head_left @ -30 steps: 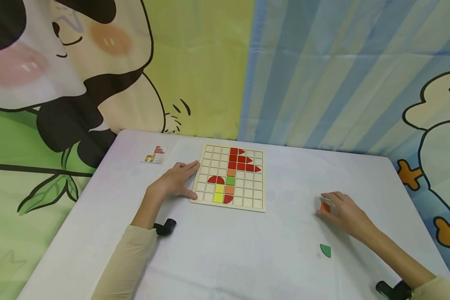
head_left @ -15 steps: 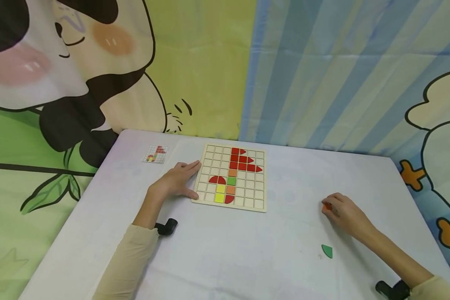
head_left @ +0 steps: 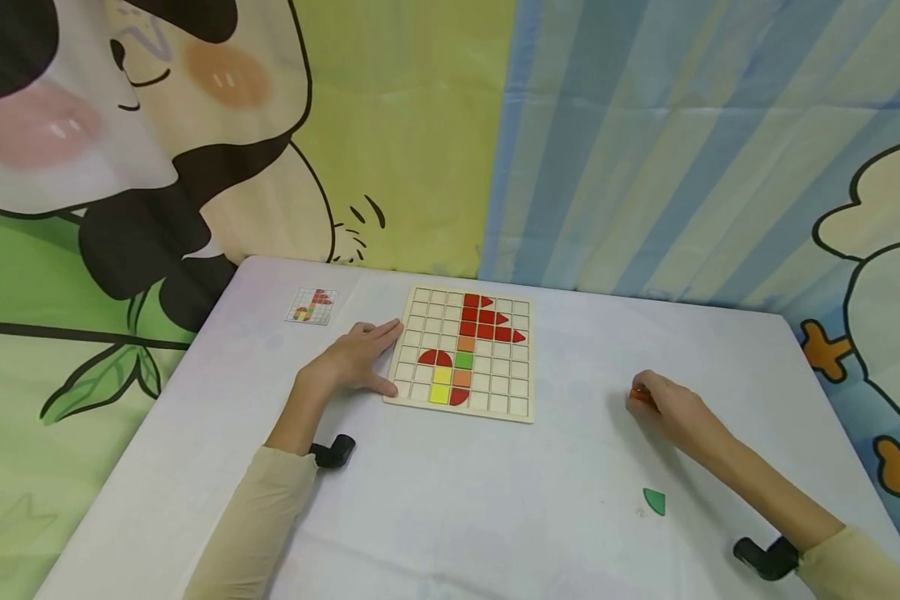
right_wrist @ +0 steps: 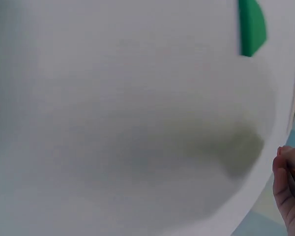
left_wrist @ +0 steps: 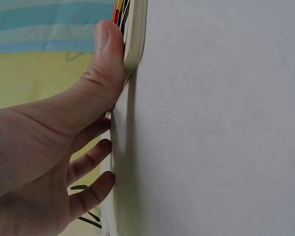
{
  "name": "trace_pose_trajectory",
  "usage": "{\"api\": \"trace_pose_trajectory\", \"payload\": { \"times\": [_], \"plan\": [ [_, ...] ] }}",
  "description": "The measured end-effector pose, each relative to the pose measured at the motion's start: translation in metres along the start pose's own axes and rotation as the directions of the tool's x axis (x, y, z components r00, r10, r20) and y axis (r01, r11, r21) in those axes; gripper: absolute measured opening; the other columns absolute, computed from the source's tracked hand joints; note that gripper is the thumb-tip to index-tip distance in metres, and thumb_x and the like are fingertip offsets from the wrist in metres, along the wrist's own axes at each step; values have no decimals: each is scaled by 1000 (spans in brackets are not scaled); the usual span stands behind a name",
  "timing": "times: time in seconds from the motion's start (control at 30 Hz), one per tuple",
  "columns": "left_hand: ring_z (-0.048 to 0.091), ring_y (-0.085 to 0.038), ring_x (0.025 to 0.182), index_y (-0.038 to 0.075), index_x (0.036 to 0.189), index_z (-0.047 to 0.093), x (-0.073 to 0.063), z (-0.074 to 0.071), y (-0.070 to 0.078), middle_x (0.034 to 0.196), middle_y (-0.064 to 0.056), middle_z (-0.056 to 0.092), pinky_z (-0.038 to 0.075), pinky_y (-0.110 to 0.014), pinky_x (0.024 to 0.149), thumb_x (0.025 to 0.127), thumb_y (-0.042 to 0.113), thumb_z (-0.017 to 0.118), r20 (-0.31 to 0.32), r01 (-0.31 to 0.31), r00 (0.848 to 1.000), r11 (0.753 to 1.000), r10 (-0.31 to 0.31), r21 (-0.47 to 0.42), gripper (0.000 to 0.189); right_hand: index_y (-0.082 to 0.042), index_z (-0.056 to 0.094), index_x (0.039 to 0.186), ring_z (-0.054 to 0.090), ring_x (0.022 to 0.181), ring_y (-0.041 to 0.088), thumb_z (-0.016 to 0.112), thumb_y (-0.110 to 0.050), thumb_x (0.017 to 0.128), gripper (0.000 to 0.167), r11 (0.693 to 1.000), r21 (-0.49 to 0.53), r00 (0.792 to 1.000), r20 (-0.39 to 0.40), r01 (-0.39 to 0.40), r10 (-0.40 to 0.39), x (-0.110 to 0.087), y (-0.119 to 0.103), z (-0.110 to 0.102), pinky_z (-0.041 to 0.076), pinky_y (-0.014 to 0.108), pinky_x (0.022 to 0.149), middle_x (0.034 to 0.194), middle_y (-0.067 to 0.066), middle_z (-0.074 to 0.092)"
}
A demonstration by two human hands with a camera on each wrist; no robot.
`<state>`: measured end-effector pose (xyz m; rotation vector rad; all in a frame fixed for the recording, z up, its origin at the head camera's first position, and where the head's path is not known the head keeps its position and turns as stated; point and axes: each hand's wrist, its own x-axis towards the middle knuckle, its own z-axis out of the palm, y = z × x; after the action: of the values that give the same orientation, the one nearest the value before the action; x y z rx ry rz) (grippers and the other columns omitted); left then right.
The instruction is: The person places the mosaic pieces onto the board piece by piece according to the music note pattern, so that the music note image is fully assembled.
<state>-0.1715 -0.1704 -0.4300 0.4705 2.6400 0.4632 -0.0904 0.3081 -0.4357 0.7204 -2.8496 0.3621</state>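
Observation:
A wooden grid board (head_left: 498, 383) lies on the table with red, orange, green and yellow tiles set in its squares. My left hand (head_left: 352, 360) rests at the board's left edge, thumb and fingers spread; in the left wrist view the thumb (left_wrist: 105, 64) touches the board's side. Off to the right of the board, my right hand (head_left: 675, 412) pinches a small orange tile (head_left: 636, 395), mostly hidden by the fingers, just above the tabletop. Below that hand a green quarter-circle tile (head_left: 655, 501) lies on the table; it shows too in the right wrist view.
A small pattern card (head_left: 312, 306) with a matching coloured design lies at the table's far left. The white table (head_left: 495, 517) ends at the back against a printed cloth (head_left: 412, 125). Black wrist cameras (head_left: 767, 558) sit on both wrists.
My right hand has pinched the orange tile, lifted it and moved slightly left and away from me. The left hand stays at the board.

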Motion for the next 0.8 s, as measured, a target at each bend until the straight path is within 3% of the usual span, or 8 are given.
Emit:
{"api": "trace_pose_trajectory", "payload": {
  "times": [0.1,0.23,0.33,0.43,0.57,0.8],
  "plan": [
    [24,-30,146,21,157,17,1,0,0,165,4,15,36,-54,110,69,47,82,4,3,1000,1000,-3,6,113,-4,58,98,60,72,12,73,1,81,23,993,112,998,58,-36,29,20,-13,-2,53,26,61,85,4,67],
    [23,-30,146,22,157,17,1,0,0,165,4,15,37,-55,110,69,47,83,4,9,1000,1000,-9,3,113,-6,61,100,62,76,12,71,-3,85,18,969,230,986,160,-86,49,55,-47,4,54,24,65,89,4,68],
    [23,-30,146,22,157,17,1,2,-1,164,4,16,37,-56,109,68,47,83,4,11,1000,1000,-11,-10,113,-8,64,98,60,76,9,70,-8,87,12,969,244,979,201,-30,-20,82,-78,12,53,24,66,89,2,68],
    [23,-30,146,21,157,17,1,3,-2,164,3,16,36,-56,110,68,47,83,11,8,1000,1000,-8,-22,113,-9,67,96,58,76,9,70,-11,88,10,965,249,972,197,78,-129,108,-108,20,52,23,67,89,1,68],
    [22,-31,146,21,157,18,0,3,-2,164,2,17,35,-57,110,68,48,83,15,4,1000,1000,-4,-25,113,-8,68,97,62,80,11,70,-10,88,9,935,311,956,180,168,-232,139,-141,29,54,22,71,91,3,70],
    [23,-30,146,23,157,16,1,1,-5,164,4,16,36,-57,109,69,49,81,9,-3,1000,1000,4,-14,112,-7,68,109,64,83,12,65,-17,93,19,911,389,936,250,137,-248,177,-179,51,54,23,76,96,2,73]
  ]
}}
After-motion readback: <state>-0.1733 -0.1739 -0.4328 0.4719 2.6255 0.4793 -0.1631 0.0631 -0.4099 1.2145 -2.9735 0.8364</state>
